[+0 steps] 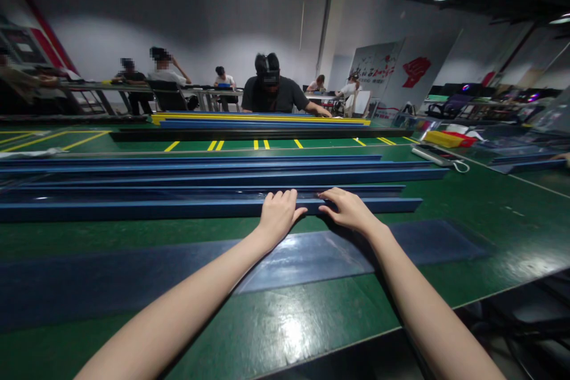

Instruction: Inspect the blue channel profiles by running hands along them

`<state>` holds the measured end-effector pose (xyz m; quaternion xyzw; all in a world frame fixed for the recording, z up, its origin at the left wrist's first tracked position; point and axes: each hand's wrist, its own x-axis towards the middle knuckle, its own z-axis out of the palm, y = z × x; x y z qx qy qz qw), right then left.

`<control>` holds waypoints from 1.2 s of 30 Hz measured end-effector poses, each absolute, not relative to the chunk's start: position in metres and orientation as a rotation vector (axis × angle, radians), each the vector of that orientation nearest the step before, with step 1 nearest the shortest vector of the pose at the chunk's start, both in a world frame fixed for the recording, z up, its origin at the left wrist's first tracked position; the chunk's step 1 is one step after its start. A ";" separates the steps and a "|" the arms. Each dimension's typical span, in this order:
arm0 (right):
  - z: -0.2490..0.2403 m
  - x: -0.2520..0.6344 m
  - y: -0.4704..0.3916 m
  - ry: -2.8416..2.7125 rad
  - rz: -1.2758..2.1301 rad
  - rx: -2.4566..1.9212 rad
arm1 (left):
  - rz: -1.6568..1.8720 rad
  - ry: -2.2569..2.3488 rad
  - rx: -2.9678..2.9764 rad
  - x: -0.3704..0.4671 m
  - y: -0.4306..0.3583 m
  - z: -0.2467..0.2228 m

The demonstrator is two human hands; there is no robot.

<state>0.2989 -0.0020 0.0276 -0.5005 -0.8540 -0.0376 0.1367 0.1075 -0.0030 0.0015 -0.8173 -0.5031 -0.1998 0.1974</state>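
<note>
A long blue plastic channel strip [178, 209] lies across the table, its raised front edge facing me. My left hand [279, 214] wraps over that edge, fingertips inside the channel and thumb on the front face. To its right, my right hand [347, 208] grips the same edge, fingers curled behind it and thumb in front. Some clear film shows inside the channel. Under my forearms, a flat translucent sheet [303, 258] lies along the green table [285, 320].
More blue strips [378, 174] lie behind mine. Farther back are a black strip [267, 134] and yellow strips [356, 122]. A phone-like device [431, 154] and a yellow tray [443, 139] sit at the right. A co-worker [271, 86] sits opposite; other people sit beyond.
</note>
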 end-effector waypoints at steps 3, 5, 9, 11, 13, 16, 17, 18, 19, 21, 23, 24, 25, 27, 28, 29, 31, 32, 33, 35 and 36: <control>0.028 0.299 -0.002 -2.476 -0.104 -1.464 | -0.567 -1.415 -2.289 0.107 -0.003 0.001; 0.028 0.299 -0.001 -2.479 -0.107 -1.469 | -0.579 -1.420 -2.295 0.107 -0.003 0.001; 0.027 0.299 -0.001 -2.469 -0.115 -1.477 | -0.586 -1.422 -2.304 0.107 -0.003 0.002; 0.027 0.299 0.000 -2.468 -0.117 -1.486 | -0.589 -1.425 -2.311 0.107 -0.003 0.002; 0.027 0.299 -0.001 -2.467 -0.118 -1.497 | -0.595 -1.434 -2.318 0.108 -0.003 0.002; 0.028 0.299 -0.001 -2.469 -0.127 -1.508 | -0.603 -1.439 -2.322 0.108 -0.003 0.002; 0.028 0.299 -0.001 -2.472 -0.130 -1.512 | -0.604 -1.439 -2.320 0.107 -0.003 0.002; 0.028 0.299 -0.001 -2.473 -0.131 -1.516 | -0.603 -1.438 -2.317 0.107 -0.003 0.002; 0.028 0.299 -0.001 -2.475 -0.131 -1.516 | -0.600 -1.436 -2.314 0.107 -0.003 0.002; 0.028 0.299 -0.001 -2.476 -0.129 -1.512 | -0.587 -1.436 -2.308 0.107 -0.003 0.002; 0.028 0.299 -0.001 -2.478 -0.128 -1.514 | -0.579 -1.438 -2.304 0.108 -0.003 0.002; 0.028 0.298 -0.001 -2.479 -0.129 -1.517 | -0.578 -1.440 -2.304 0.108 -0.003 0.002; 0.028 0.298 -0.001 -2.479 -0.130 -1.523 | -0.579 -1.442 -2.305 0.108 -0.003 0.003; 0.028 0.298 -0.001 -2.480 -0.131 -1.529 | -0.581 -1.447 -2.307 0.108 -0.003 0.003; 0.028 0.298 -0.001 -2.479 -0.132 -1.531 | -0.582 -1.449 -2.306 0.108 -0.003 0.003; 0.029 0.298 -0.002 -2.477 -0.133 -1.533 | -0.584 -1.451 -2.304 0.108 -0.003 0.003; 0.028 0.298 -0.002 -2.473 -0.132 -1.536 | -0.593 -1.452 -2.302 0.108 -0.003 0.002; 0.028 0.297 -0.002 -2.473 -0.132 -1.538 | -0.597 -1.450 -2.303 0.108 -0.003 0.002; 0.028 0.297 -0.002 -2.473 -0.136 -1.540 | -0.600 -1.447 -2.305 0.108 -0.002 0.002; 0.028 0.298 -0.002 -2.477 -0.155 -1.538 | -0.603 -1.443 -2.305 0.108 -0.002 0.001; 0.029 0.298 -0.002 -2.480 -0.171 -1.532 | -0.602 -1.442 -2.304 0.108 -0.002 0.001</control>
